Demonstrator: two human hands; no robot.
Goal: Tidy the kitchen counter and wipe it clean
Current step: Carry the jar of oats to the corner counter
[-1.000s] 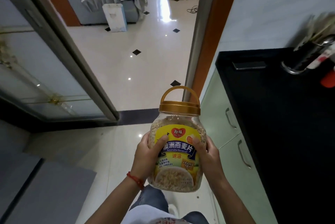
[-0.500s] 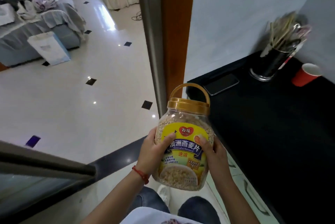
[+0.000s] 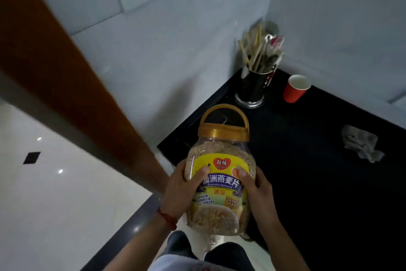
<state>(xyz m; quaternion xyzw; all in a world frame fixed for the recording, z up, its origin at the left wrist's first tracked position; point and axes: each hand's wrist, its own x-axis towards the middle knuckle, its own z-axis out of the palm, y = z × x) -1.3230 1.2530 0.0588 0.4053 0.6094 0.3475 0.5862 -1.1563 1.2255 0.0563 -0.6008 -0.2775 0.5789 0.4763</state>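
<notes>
While both hands hold it, the oatmeal jar (image 3: 219, 174) stays upright in the air, long axis vertical, gold lid and handle on top. Left hand (image 3: 182, 191) wraps the jar's left side, thumb on the label; right hand (image 3: 254, 189) wraps the right side, thumb on the label too. Jar hangs at the near-left corner of the black counter (image 3: 318, 183), partly over its edge, not resting on it. Open counter surface lies forward and to the right of the hands; likely set-down spot, so the right hand is nearer to it. Jar looks nearly full of oats, lid on.

Back corner: dark utensil holder (image 3: 252, 86) crammed with chopsticks and spoons, upright. Red paper cup (image 3: 295, 88) just beside it on the right, apart, upright; contents cannot be told. Crumpled grey rag (image 3: 362, 145) lies well to the right on the counter, untouched; wiping not yet begun.
</notes>
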